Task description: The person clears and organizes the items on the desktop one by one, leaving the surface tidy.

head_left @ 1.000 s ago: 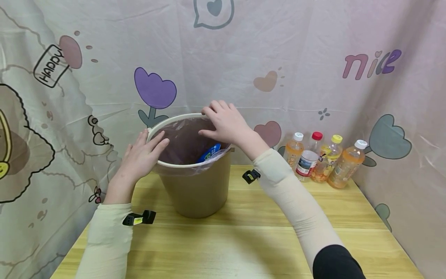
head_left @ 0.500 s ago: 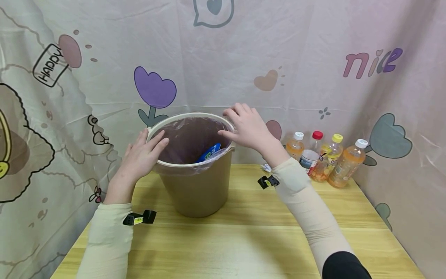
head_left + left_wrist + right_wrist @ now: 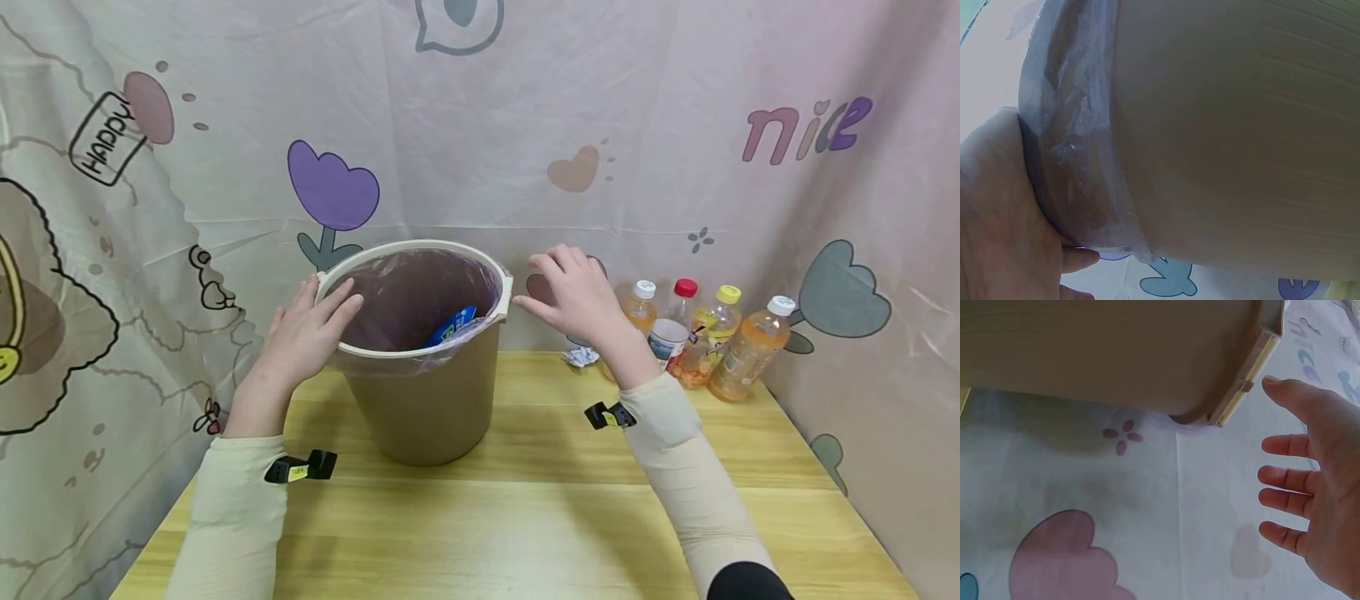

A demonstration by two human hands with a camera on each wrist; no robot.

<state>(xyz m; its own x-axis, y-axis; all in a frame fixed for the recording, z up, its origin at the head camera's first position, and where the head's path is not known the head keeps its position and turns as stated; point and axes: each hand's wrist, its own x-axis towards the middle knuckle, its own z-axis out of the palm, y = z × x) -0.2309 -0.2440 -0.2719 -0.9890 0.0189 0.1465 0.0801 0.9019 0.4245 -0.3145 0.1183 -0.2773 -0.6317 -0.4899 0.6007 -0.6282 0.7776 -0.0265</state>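
A brown trash can [image 3: 420,417] with a cream rim stands on the wooden table, lined with a clear plastic bag [image 3: 375,287] folded over its edge. Inside it lies a blue packet [image 3: 452,326]. My left hand [image 3: 303,337] rests on the left side of the rim with its fingers extended; the left wrist view shows the palm against the bag-covered edge [image 3: 1079,150]. To the right of the can, my right hand [image 3: 573,296] is in the air, its fingers spread and loosely bent, holding nothing. In the right wrist view a gap separates its thumb [image 3: 1285,390] from the can's handle [image 3: 1247,381].
Several bottles stand at the back right of the table, among them an orange one with a white cap [image 3: 750,354] and one with a red cap [image 3: 670,333]. A crumpled paper ball [image 3: 581,357] lies between can and bottles. A printed curtain [image 3: 637,100] hangs behind.
My right hand has left the can's back right rim and moved right and a little down, bringing the rim's right handle and the paper ball into sight. The left hand stays in place.
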